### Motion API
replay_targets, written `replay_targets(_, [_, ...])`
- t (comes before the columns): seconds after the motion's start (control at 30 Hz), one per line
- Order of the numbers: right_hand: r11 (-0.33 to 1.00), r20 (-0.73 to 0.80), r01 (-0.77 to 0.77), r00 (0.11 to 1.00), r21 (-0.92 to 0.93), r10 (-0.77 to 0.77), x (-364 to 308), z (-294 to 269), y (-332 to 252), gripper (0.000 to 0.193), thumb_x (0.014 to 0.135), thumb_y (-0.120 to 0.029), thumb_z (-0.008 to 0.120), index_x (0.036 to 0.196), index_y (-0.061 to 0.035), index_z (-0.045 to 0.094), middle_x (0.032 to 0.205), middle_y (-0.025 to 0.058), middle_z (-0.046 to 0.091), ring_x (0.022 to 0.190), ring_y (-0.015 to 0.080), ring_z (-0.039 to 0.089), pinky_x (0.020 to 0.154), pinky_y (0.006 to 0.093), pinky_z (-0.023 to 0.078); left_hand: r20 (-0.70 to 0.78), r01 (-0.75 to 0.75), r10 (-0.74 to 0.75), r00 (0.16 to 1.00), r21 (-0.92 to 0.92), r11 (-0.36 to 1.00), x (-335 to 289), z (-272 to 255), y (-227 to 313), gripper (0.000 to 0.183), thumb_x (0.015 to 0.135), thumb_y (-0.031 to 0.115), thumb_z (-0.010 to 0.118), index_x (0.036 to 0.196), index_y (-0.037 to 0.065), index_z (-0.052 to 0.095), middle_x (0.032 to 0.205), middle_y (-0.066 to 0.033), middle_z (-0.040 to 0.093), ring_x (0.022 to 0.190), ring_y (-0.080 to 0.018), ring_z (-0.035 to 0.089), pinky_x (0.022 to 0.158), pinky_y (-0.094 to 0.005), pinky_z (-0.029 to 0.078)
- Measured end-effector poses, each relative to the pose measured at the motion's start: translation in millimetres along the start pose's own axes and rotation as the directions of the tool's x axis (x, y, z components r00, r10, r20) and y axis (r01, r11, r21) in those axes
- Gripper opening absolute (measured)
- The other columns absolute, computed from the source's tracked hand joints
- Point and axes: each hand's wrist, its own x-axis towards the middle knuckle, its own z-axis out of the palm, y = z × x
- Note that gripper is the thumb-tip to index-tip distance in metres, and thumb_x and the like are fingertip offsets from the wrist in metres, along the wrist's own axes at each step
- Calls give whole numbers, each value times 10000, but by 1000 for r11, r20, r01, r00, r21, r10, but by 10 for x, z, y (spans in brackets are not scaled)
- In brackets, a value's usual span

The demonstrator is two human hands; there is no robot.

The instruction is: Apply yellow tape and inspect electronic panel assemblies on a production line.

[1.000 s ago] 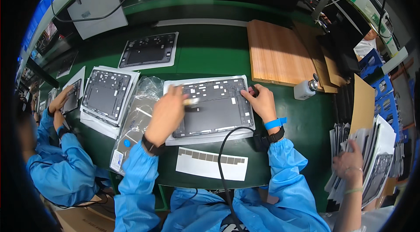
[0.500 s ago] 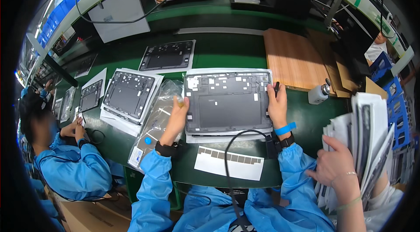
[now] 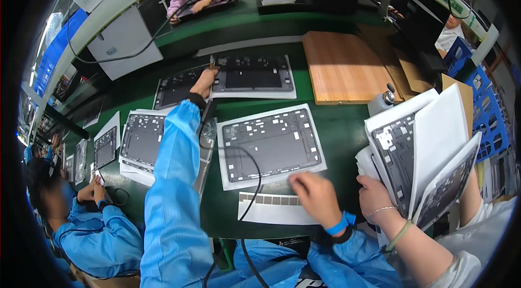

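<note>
Left hand [image 3: 204, 83] at the edge of a dark far panel [image 3: 252, 77], right hand [image 3: 316, 197] below a near panel [image 3: 266, 149]

The left fingers are drawn narrow about a small brownish item too tiny to identify, right at the far panel's left edge; whether they grip that edge, I cannot tell. The far panel spreads rightward from them, and a side panel [image 3: 179, 91] lies just to their left. The right fingers are curled and blurred, their contents hidden; the near panel, flat on its white sheet [image 3: 227, 179], lies just beyond and left of them, and a strip of grey squares [image 3: 266, 199] runs leftward from beneath that hand
</note>
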Motion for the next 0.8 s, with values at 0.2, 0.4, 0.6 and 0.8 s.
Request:
replay_targets(0.2, [773, 364, 320, 923, -547, -124, -179, 143, 111, 436, 804, -342, 722, 1179, -142, 623, 865, 67, 591, 736, 283, 649, 594, 387, 511, -154, 13, 382, 911, 938, 346, 29, 269, 160, 333, 985, 226, 443, 1181, -19, 556, 1055, -275, 641, 992, -415, 615, 822, -482, 487])
replay_targets(0.4, [749, 476, 454, 854, -482, -210, -37, 167, 23, 467, 779, -329, 740, 1214, -192, 635, 871, 61, 600, 724, 279, 646, 596, 386, 514, -18, -235, 461, 887, 842, 486, -2298, 603, 851, 283, 987, 121, 395, 1245, 80, 503, 621, -86, 552, 559, -212, 564, 554, -360, 429])
replay_targets(0.6, [857, 306, 368, 915, -361, -264, -29, 260, -104, 322, 808, -189, 748, 1120, -126, 703, 838, 70, 596, 663, 232, 617, 576, 327, 488, -128, 12, 39, 991, 375, 927, -3998, 1339, 435, 517, 919, -32, 440, 1426, 11, 353, 1354, -191, 496, 1246, -244, 481, 1083, -326, 316])
replay_targets(0.8, [975, 224, 92, 965, 203, -137, -7, 616, -578, 173, 864, -66, 706, 1015, 19, 713, 909, 39, 628, 785, 89, 552, 675, 223, 436, -101, -161, 204, 974, 326, 931, -4028, 1687, -18, 707, 945, 30, 493, 1505, -23, 66, 1085, -181, 606, 907, -303, 623, 850, -380, 481])
